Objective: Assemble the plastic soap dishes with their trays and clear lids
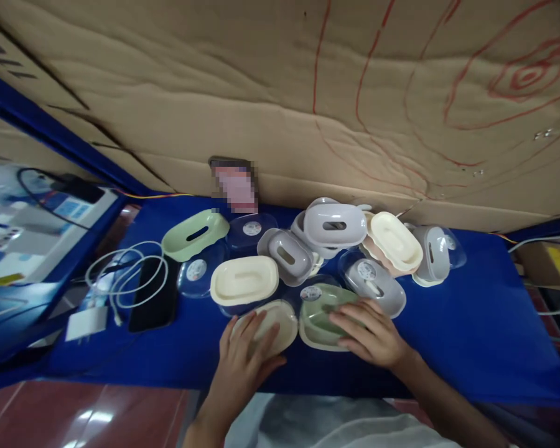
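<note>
Under my left hand [249, 345] lies a cream oval soap dish [284, 320]; my fingers are spread over its left side and near edge. My right hand [371, 330] has its fingers stretched across a green soap dish part [324, 305], which sits in a pale oval tray [315, 339]. The right thumb is hard to make out. Just behind my left hand, a cream dish part [245, 280] rests on a clear piece. A grey dish part [373, 286] lies beyond my right hand, with a labelled clear lid [366, 270] partly over it.
Farther back are grey slotted dish parts [336, 224], a cream one [396, 239] and a green one [196, 233]. Clear lids [196, 270] lie among them. A white cable [121, 274], dark phone [154, 298] and white charger [86, 323] occupy the left. Cardboard [261, 93] walls the back.
</note>
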The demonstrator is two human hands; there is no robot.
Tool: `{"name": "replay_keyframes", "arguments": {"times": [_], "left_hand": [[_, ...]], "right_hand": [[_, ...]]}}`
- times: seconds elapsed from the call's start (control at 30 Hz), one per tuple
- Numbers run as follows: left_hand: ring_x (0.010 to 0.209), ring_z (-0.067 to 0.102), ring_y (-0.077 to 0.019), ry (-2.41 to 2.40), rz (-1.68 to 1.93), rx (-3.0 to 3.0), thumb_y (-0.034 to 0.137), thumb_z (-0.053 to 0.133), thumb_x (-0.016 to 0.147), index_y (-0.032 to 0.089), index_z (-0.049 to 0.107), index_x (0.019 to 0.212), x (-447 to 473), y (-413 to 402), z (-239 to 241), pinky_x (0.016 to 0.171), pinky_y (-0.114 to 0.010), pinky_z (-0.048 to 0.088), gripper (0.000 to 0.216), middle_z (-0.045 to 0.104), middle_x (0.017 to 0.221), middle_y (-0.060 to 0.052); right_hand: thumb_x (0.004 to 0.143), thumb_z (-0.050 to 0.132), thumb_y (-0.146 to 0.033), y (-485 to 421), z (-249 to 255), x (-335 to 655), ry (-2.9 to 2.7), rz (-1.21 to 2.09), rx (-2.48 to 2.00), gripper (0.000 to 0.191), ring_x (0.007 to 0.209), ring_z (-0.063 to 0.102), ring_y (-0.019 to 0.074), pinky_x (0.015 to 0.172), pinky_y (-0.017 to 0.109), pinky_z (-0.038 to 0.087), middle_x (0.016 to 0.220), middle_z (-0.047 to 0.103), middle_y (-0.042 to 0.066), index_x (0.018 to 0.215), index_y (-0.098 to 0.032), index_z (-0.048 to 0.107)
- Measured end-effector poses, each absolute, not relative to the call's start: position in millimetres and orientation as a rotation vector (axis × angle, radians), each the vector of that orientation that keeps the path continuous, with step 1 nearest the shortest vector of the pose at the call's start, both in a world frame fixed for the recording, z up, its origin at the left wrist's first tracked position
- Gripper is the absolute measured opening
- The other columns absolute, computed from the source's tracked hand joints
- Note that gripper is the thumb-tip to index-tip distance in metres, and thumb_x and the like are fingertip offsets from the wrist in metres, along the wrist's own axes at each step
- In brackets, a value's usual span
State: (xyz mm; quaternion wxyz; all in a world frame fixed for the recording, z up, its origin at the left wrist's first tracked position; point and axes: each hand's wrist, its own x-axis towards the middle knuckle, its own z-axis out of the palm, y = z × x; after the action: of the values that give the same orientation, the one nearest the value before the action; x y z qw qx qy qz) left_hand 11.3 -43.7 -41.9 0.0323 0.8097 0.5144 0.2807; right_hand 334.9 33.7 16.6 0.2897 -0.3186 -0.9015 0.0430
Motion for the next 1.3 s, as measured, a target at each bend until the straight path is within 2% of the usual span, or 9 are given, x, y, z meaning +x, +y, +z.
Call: {"name": "replay_keyframes", "arguments": {"times": [0.13, 0.33, 0.4, 0.5, 0.6, 0.7, 1.0, 1.13, 1.3], "left_hand": [[0.140, 0.065, -0.0281, 1.291, 0.911, 2.552, 0.044, 0.074, 0.104, 0.027, 0.072, 0.140, 8, -36, -43, 0.140, -0.051, 0.021, 0.040, 0.075, 0.142, -0.010], [0.127, 0.074, -0.0211, 0.993, 0.856, 2.559, 0.026, 0.073, 0.105, 0.025, 0.076, 0.131, 1, -17, -39, 0.142, -0.047, 0.018, 0.026, 0.083, 0.126, -0.002], [0.126, 0.074, -0.0202, 0.968, 0.852, 2.555, 0.022, 0.073, 0.105, 0.024, 0.076, 0.130, -1, -12, -37, 0.141, -0.047, 0.020, 0.026, 0.084, 0.124, -0.001], [0.129, 0.073, -0.0189, 0.914, 0.820, 2.618, 0.018, 0.069, 0.106, 0.023, 0.074, 0.133, -2, -10, -31, 0.141, -0.048, 0.020, 0.028, 0.083, 0.126, -0.002], [0.133, 0.071, -0.0198, 0.962, 0.814, 2.680, 0.015, 0.069, 0.106, 0.021, 0.073, 0.132, -1, -16, -25, 0.141, -0.048, 0.019, 0.027, 0.082, 0.128, -0.003], [0.135, 0.070, -0.0250, 1.184, 0.830, 2.651, 0.015, 0.073, 0.103, 0.022, 0.073, 0.132, 4, -31, -25, 0.137, -0.052, 0.027, 0.030, 0.080, 0.133, -0.006], [0.143, 0.063, -0.0331, 1.582, 0.880, 2.479, 0.011, 0.066, 0.100, 0.026, 0.072, 0.134, 12, -69, -39, 0.129, -0.064, 0.034, 0.038, 0.071, 0.146, -0.015], [0.145, 0.061, -0.0319, 1.577, 0.929, 2.541, 0.010, 0.064, 0.100, 0.027, 0.067, 0.142, 16, -73, -41, 0.131, -0.062, 0.032, 0.046, 0.069, 0.147, -0.015], [0.142, 0.064, -0.0307, 1.445, 0.927, 2.699, 0.017, 0.066, 0.103, 0.025, 0.065, 0.146, 24, -65, -45, 0.133, -0.060, 0.029, 0.043, 0.071, 0.146, -0.015]], "right_hand": [[0.105, 0.067, -0.020, 47, 34, 356, -2.251, -0.130, -1.162, 0.037, 0.111, 0.076, 0.0242, 0.097, 0.040, 0.057, 0.119, 0.079, 0.010, 0.142, -0.023, 0.069], [0.100, 0.064, -0.010, 6, 28, 338, -1.966, -0.113, -1.350, 0.041, 0.102, 0.076, 0.0258, 0.091, 0.044, 0.056, 0.110, 0.079, 0.008, 0.136, -0.027, 0.072], [0.100, 0.064, -0.011, -17, 16, 320, -1.950, -0.027, -1.324, 0.041, 0.102, 0.076, 0.0259, 0.092, 0.044, 0.056, 0.110, 0.079, 0.008, 0.137, -0.026, 0.071], [0.100, 0.072, -0.022, -46, -4, 298, -2.049, 0.006, -1.466, 0.042, 0.119, 0.074, 0.0288, 0.106, 0.047, 0.050, 0.131, 0.076, 0.011, 0.142, -0.028, 0.068], [0.104, 0.071, -0.029, -58, -17, 295, -2.089, 0.027, -1.630, 0.045, 0.134, 0.068, 0.0310, 0.118, 0.050, 0.039, 0.147, 0.070, 0.014, 0.148, -0.027, 0.064], [0.106, 0.069, -0.026, -56, -18, 304, -2.090, 0.046, -1.595, 0.036, 0.129, 0.070, 0.0270, 0.121, 0.048, 0.034, 0.139, 0.076, 0.009, 0.142, -0.028, 0.067], [0.105, 0.072, -0.030, -53, -13, 316, -2.055, 0.060, -1.340, 0.027, 0.110, 0.075, 0.0243, 0.113, 0.045, 0.039, 0.115, 0.083, 0.005, 0.132, -0.026, 0.072], [0.107, 0.068, -0.028, -66, -22, 313, -2.101, 0.046, -1.346, 0.024, 0.117, 0.074, 0.0238, 0.116, 0.046, 0.036, 0.125, 0.081, 0.007, 0.131, -0.026, 0.073], [0.110, 0.065, -0.036, -80, -27, 303, -2.343, 0.120, -1.297, 0.039, 0.142, 0.064, 0.0262, 0.126, 0.051, 0.029, 0.147, 0.073, 0.012, 0.148, -0.024, 0.064]]}}
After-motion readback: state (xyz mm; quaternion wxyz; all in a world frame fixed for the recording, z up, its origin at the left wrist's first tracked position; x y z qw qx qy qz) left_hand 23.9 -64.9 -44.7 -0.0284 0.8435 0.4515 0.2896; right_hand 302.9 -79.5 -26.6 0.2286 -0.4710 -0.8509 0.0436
